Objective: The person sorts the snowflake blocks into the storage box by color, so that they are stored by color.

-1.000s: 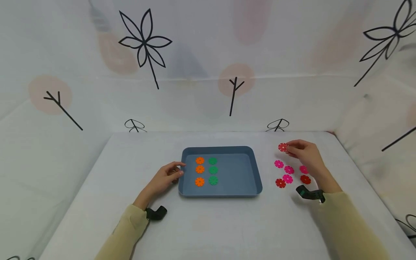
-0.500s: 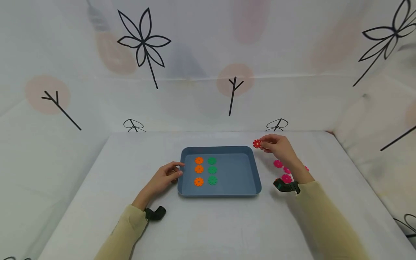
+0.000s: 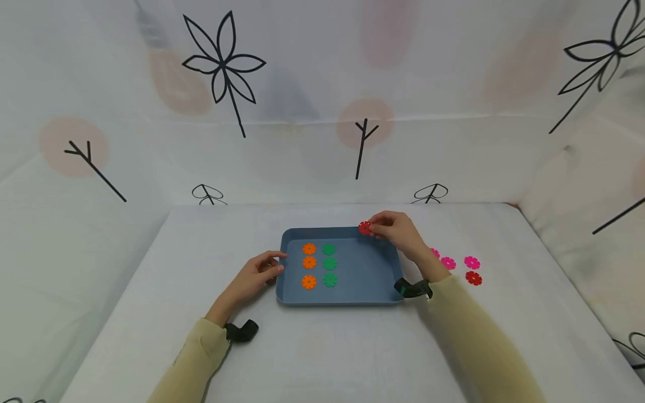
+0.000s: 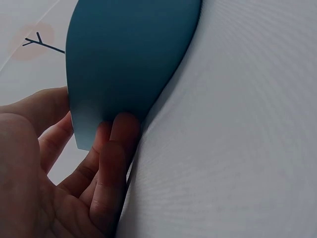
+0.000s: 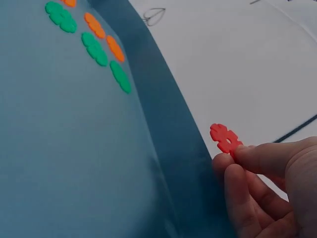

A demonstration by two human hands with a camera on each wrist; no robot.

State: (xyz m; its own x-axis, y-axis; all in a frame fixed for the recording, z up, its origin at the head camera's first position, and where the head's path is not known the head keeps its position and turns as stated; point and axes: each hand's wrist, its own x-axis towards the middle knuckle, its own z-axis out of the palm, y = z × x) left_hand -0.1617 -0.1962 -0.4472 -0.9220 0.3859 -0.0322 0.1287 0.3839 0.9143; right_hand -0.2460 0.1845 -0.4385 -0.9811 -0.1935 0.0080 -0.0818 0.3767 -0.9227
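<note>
My left hand [image 3: 255, 275] holds the left end of a blue-grey tray [image 3: 368, 280], fingertips at its rim and outer wall. In the left wrist view, curled fingers [image 4: 111, 168] touch the outside of the tray wall. My right hand [image 3: 400, 232] pinches a red flower-shaped disc [image 3: 365, 228] between thumb and fingertips, over the tray's far rim. The right wrist view shows this notched disc [image 5: 225, 139] with a hole in its middle. Inside the tray lie a column of orange discs [image 3: 309, 262] and, beside it, a column of green discs [image 3: 330, 263].
To the right of the tray, pink discs [image 3: 472, 262] and a red disc [image 3: 473, 278] lie on the white-covered table [image 3: 322, 352]. My right forearm partly covers that group. A white printed cloth [image 3: 302, 162] rises behind the table.
My right hand has carried the red disc leftward from beyond the loose discs to above the tray's far rim. My left hand has stayed at the tray's left end.
</note>
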